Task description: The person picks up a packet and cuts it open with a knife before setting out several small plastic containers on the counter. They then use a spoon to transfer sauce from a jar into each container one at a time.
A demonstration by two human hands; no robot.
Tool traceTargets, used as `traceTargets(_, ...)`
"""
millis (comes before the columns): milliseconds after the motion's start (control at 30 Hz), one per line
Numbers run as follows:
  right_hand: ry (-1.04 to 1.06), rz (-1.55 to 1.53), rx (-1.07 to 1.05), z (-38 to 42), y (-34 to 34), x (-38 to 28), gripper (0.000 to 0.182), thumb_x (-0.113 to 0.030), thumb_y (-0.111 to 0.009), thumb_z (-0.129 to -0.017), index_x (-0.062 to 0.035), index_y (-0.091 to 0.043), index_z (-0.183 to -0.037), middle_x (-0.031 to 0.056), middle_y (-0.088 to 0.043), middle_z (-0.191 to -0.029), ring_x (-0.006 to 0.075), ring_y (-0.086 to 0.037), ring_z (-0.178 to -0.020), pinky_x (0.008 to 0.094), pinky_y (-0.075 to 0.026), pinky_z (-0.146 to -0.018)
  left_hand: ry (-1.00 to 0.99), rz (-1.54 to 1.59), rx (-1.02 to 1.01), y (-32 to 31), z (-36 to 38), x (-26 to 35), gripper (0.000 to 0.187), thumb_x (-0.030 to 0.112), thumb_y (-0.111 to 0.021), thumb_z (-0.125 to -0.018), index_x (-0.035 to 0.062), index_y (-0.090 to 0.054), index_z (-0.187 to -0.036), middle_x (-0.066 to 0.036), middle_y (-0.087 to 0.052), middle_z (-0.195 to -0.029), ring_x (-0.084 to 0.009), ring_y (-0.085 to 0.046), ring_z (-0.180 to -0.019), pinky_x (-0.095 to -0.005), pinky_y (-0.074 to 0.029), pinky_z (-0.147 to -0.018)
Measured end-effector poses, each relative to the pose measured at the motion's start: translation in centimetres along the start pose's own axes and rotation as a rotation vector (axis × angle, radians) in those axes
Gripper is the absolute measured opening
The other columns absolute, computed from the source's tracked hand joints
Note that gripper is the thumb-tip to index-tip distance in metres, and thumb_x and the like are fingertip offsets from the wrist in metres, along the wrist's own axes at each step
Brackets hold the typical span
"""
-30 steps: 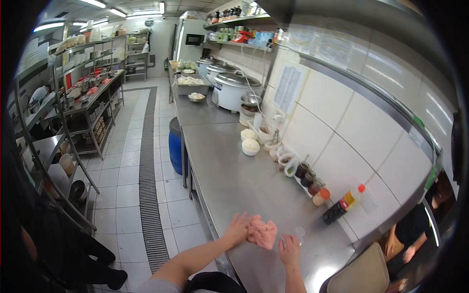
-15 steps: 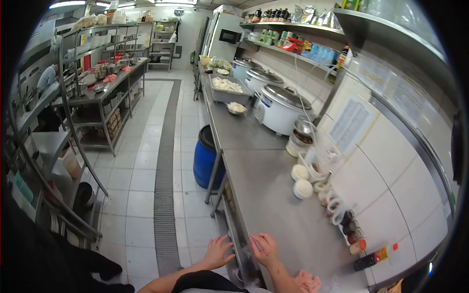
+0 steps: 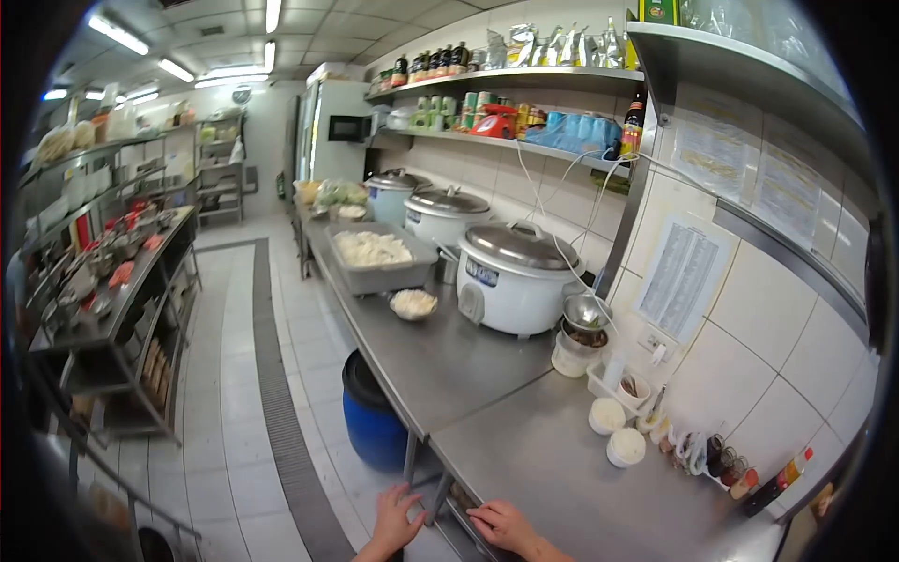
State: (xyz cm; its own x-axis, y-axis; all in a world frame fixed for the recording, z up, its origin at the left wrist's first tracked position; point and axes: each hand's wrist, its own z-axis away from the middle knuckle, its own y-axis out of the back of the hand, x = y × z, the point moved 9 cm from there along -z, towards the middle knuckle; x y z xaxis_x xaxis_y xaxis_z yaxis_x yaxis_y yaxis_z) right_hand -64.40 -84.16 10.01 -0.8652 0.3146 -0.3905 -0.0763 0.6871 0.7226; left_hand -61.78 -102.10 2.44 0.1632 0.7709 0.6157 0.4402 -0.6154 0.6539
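My left hand (image 3: 397,517) is held low at the bottom of the view, fingers spread and nothing in them. It is just short of the table's front edge, below the blue barrel (image 3: 375,421). Beside it, my right hand (image 3: 506,525) overlaps the near edge of the steel table (image 3: 552,459). Its fingers are loosely bent and apart, with no object showing in them. Two white-filled tubs, one at the back (image 3: 607,416) and one nearer (image 3: 626,448), stand on the tabletop beyond my right hand.
Large rice cookers (image 3: 518,281) line the wall, beside a grey tub (image 3: 375,267) of white food and a small bowl (image 3: 413,303). Bottles and jars (image 3: 730,464) stand along the right side. Shelving (image 3: 122,318) borders the tiled aisle (image 3: 220,375) on the left.
My view has tilted upward, showing more ceiling and upper shelves. Both hands now sit lower in the picture, still empty, and the pink cloth by the right forearm has left view.
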Motion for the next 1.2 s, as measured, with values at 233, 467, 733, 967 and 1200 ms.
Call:
traceTargets(233, 0.027, 0.083, 0.1, -18.1, -4.4, 7.8, 0.016, -0.011, -0.065, -0.073, -0.009, -0.065, -0.089, 0.0061, -0.058, -0.079, 0.0239, -0.057, -0.072, 0.0336, -0.047, -0.064, -0.072, 0.062, 0.115, 7.6, -19.9, -12.5, 0.048, 0.017, -0.069, -0.069, 0.0073, -0.053, -0.113, -0.018, -0.049, -0.119, -0.0354, -0.044, -0.113, -0.0426, -0.037, -0.094)
traceTargets(467, -0.07, 0.183, 0.088, -27.1, -7.3, 14.1, 0.017, -0.006, -0.066, -0.072, -0.0088, -0.065, -0.089, 0.0076, -0.058, -0.08, 0.0253, -0.058, -0.072, 0.0335, -0.047, -0.065, -0.363, -0.21, 0.146, 15.6, -44.3, -19.3, 0.057, 0.009, -0.066, -0.068, 0.0075, -0.045, -0.121, -0.016, -0.048, -0.12, -0.0347, -0.046, -0.107, -0.042, -0.037, -0.091)
traceTargets(733, -0.447, 0.292, 0.307, -34.0, -11.8, 18.8, 0.018, 0.0, -0.066, -0.071, -0.005, -0.065, -0.087, 0.0095, -0.058, -0.076, 0.0239, -0.058, -0.066, 0.03, -0.046, -0.058, -0.167, -0.854, -0.179, 14.0, -76.2, -38.6, 0.041, 0.007, -0.05, -0.077, 0.0054, -0.049, -0.117, -0.013, -0.048, -0.121, -0.0276, -0.046, -0.11, -0.0415, -0.034, -0.095)
traceTargets(967, -0.734, 0.45, 0.403, -37.4, -14.5, 21.3, 0.02, -0.001, -0.067, -0.069, -0.0078, -0.065, -0.088, 0.0093, -0.057, -0.077, 0.0259, -0.058, -0.069, 0.0328, -0.048, -0.061, -0.32, -0.914, -0.029, 9.1, -88.2, -52.2, 0.037, 0.012, -0.043, -0.084, 0.0066, -0.048, -0.121, -0.013, -0.049, -0.122, -0.0285, -0.044, -0.115, -0.0425, -0.03, -0.101)
traceTargets(1200, -0.768, 0.43, 0.343, -42.2, -18.2, 22.0, 0.018, -0.001, -0.066, -0.069, -0.0069, -0.064, -0.086, 0.0092, -0.057, -0.076, 0.0255, -0.058, -0.067, 0.033, -0.048, -0.059, -0.382, -0.712, -0.59, 8.6, -90.0, -51.0, 0.031, 0.021, -0.046, -0.087, 0.0077, -0.052, -0.115, -0.015, -0.06, -0.1, -0.0308, -0.056, -0.096, -0.0407, -0.043, -0.086)
